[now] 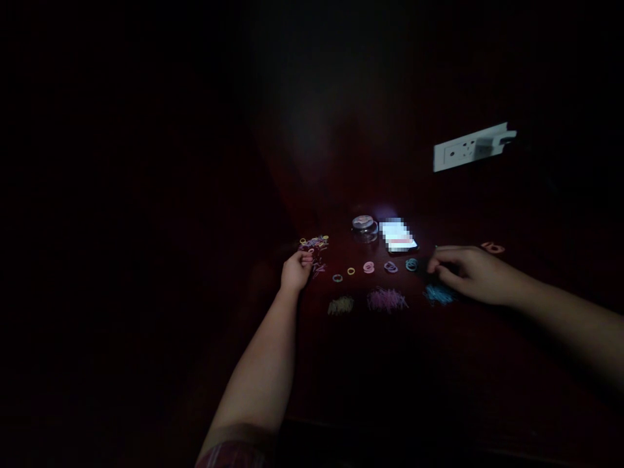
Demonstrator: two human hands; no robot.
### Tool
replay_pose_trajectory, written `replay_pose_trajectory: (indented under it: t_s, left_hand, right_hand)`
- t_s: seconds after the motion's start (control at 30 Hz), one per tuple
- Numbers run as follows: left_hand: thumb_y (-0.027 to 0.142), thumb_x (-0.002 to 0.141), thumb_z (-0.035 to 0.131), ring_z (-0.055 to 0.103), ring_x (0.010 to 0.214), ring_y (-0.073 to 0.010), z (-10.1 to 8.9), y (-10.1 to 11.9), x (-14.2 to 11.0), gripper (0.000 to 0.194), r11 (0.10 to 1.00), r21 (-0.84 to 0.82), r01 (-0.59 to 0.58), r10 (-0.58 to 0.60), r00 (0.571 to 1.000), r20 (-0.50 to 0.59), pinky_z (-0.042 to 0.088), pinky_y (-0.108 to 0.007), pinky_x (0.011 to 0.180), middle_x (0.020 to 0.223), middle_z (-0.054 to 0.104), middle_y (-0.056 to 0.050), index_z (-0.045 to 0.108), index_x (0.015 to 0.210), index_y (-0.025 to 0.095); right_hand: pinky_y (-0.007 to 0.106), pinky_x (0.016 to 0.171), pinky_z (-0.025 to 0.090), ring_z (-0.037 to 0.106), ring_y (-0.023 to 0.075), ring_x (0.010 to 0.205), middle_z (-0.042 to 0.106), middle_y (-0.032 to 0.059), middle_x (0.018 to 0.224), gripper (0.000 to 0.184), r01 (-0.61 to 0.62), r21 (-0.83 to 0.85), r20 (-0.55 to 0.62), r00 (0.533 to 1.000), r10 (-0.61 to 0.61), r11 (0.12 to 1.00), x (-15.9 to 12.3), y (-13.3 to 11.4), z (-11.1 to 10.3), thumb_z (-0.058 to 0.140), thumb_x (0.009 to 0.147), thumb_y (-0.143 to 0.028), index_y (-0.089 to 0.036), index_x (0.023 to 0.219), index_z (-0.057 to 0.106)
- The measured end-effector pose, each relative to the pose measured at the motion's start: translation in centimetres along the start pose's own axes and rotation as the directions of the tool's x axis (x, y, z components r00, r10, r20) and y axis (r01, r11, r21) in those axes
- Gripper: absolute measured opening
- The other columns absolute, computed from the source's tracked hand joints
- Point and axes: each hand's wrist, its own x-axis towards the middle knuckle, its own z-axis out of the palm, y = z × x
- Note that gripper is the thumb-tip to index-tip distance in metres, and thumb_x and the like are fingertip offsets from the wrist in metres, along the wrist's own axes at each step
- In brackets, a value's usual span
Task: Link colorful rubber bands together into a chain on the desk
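My left hand (pixel 296 271) is at a mixed pile of small coloured bands and thin strips (pixel 316 243), its fingers pinched together. A small pink ring (pixel 311 251) shows at the fingertips; whether it is gripped is unclear. My right hand (pixel 465 273) hovers by a heap of thin blue strips (pixel 439 294), fingers curled in, their contents hidden. Between the hands lies a row of small bands: a multicoloured ring (pixel 337 278), a yellow ring (pixel 351 271), pink rings (pixel 368 267), purple rings (pixel 390 267) and teal rings (pixel 411 264).
Nearer me are a yellowish strip heap (pixel 340 305) and a pink-purple one (pixel 387 299). A lidded clear jar (pixel 364 231) stands behind, beside a lit phone (pixel 398 235). Orange bands (pixel 493 247) lie beyond my right wrist. A wall socket (pixel 453 154) holds a plug. Surroundings are very dark.
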Motion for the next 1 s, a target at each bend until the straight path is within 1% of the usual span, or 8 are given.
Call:
replay_pose_trajectory:
  t_s: [0.1,0.27,0.5,0.73,0.87,1.0]
  left_hand:
    - [0.005,0.076,0.060,0.068,0.076,-0.0121,0.07,-0.26,0.11,0.023,1.000,-0.012,0.000,0.000,1.000,0.005,0.055,-0.027,0.079,0.088,0.072,-0.006,0.068,0.095,0.014]
    - [0.003,0.074,0.059,0.067,0.077,-0.0120,0.18,-0.61,0.32,0.025,1.000,-0.027,0.001,-0.001,1.000,-0.002,0.055,-0.026,0.078,0.091,0.072,-0.007,0.068,0.095,0.014]
    - [0.006,0.069,0.065,0.062,0.065,-0.0085,0.23,-0.73,0.40,0.024,0.999,-0.031,0.014,-0.013,1.000,0.019,0.053,-0.022,0.069,0.090,0.071,-0.006,0.068,0.092,0.013]
    - [0.011,0.073,0.065,0.061,0.066,-0.0088,0.06,-0.45,0.23,0.024,1.000,-0.017,0.005,-0.006,1.000,-0.016,0.053,-0.022,0.071,0.088,0.070,-0.005,0.069,0.097,0.014]
    - [0.011,0.074,0.065,0.063,0.066,-0.0095,0.15,-0.40,0.18,0.022,1.000,-0.029,0.010,-0.010,1.000,0.000,0.053,-0.023,0.070,0.089,0.071,-0.006,0.069,0.096,0.013]
    - [0.008,0.075,0.064,0.064,0.069,-0.0101,0.25,-0.07,0.09,0.022,0.998,-0.060,0.013,-0.011,0.999,0.031,0.054,-0.023,0.073,0.091,0.071,-0.007,0.068,0.095,0.013]
  right_hand:
    - [0.032,0.065,0.047,0.063,0.0201,0.071,0.066,0.0046,0.081,0.012,0.006,0.001,0.002,1.000,-0.006,1.000,0.04,0.04,0.06,0.053,0.083,-0.022,-0.021,0.081,0.064]
    - [0.032,0.066,0.047,0.062,0.0199,0.071,0.066,0.0047,0.081,0.012,0.003,-0.005,0.001,1.000,-0.003,1.000,-0.02,0.07,0.09,0.053,0.084,-0.023,-0.021,0.081,0.064]
    - [0.032,0.066,0.048,0.062,0.0203,0.072,0.066,0.0052,0.082,0.012,-0.007,-0.005,0.006,1.000,0.007,1.000,-0.05,-0.16,-0.07,0.053,0.083,-0.024,-0.020,0.081,0.064]
    - [0.033,0.066,0.048,0.063,0.0212,0.073,0.068,0.0052,0.083,0.013,-0.001,0.001,0.002,1.000,0.001,1.000,-0.05,-0.28,-0.16,0.053,0.084,-0.026,-0.021,0.082,0.065]
    - [0.034,0.067,0.048,0.063,0.0219,0.073,0.067,0.0054,0.082,0.014,-0.012,0.005,0.012,1.000,0.012,1.000,0.01,-0.18,-0.12,0.053,0.085,-0.028,-0.021,0.081,0.065]
    - [0.035,0.069,0.048,0.064,0.0226,0.074,0.067,0.0049,0.083,0.013,-0.010,0.010,0.006,1.000,0.010,1.000,0.02,-0.04,-0.06,0.055,0.084,-0.029,-0.022,0.081,0.065]
